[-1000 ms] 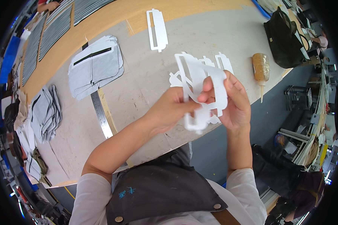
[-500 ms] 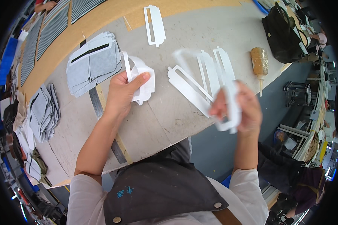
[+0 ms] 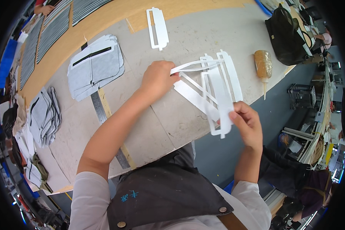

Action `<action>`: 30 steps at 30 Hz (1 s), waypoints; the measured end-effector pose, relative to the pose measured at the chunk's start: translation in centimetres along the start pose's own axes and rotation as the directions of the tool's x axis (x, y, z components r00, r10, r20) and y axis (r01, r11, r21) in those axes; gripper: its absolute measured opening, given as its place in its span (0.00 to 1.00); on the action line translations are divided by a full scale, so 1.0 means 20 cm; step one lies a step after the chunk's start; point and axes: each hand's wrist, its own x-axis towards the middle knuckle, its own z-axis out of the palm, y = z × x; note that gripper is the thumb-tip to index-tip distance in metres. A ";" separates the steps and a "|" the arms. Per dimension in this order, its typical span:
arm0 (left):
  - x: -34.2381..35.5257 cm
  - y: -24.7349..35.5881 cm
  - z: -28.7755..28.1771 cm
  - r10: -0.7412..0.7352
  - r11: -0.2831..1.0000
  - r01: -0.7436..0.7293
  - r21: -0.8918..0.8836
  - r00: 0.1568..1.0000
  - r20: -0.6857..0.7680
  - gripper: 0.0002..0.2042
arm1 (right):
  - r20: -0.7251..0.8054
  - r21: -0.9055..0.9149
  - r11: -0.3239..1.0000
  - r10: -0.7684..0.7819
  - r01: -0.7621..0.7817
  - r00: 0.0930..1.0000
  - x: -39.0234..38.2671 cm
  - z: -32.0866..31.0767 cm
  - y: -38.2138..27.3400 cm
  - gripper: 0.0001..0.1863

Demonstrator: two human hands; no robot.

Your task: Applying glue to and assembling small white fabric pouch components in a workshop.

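Observation:
My left hand [image 3: 158,79] is closed, its back toward me, on narrow white strips [image 3: 193,67] of thin slotted sheet; they stretch rightward over the pieces on the table. Its fingertips are mostly hidden. Pinched between thumb and fingers of my right hand [image 3: 247,122] is a long white slotted piece [image 3: 223,103], raised at the table's near edge. Beneath and beside it lie similar white pieces: one slanted [image 3: 191,96], another upright [image 3: 235,78]. Whether the strips and the raised piece are joined I cannot tell.
A single white slotted piece [image 3: 161,30] lies farther back. Grey panels with a black slot [image 3: 97,63] are stacked at left, more [image 3: 45,115] nearer. A metal ruler [image 3: 99,107], a glue bottle [image 3: 263,65] and a dark bag [image 3: 283,36] are around. Another person's hand [image 3: 46,9] shows far left.
My left hand has moved right, from the bare tabletop to the white pieces; the folded white sheet in it now shows only as strips. My right hand has shifted slightly down and steadied.

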 end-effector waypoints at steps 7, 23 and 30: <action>-0.02 0.03 -0.11 0.068 0.996 -0.064 -0.058 0.995 0.077 0.17 | -0.073 0.139 0.946 -0.285 0.293 0.956 -0.09 -0.17 -0.13 0.09; 0.13 -0.04 -0.41 0.203 0.836 -0.341 -0.430 0.920 -0.334 0.09 | -0.111 0.286 0.718 -0.633 0.634 0.767 -0.14 -0.19 -0.20 0.13; 0.08 -0.21 -0.57 -0.136 0.823 -0.193 -0.535 0.846 -0.515 0.14 | 0.077 0.067 0.975 -0.216 0.211 0.973 0.04 -0.02 -0.04 0.08</action>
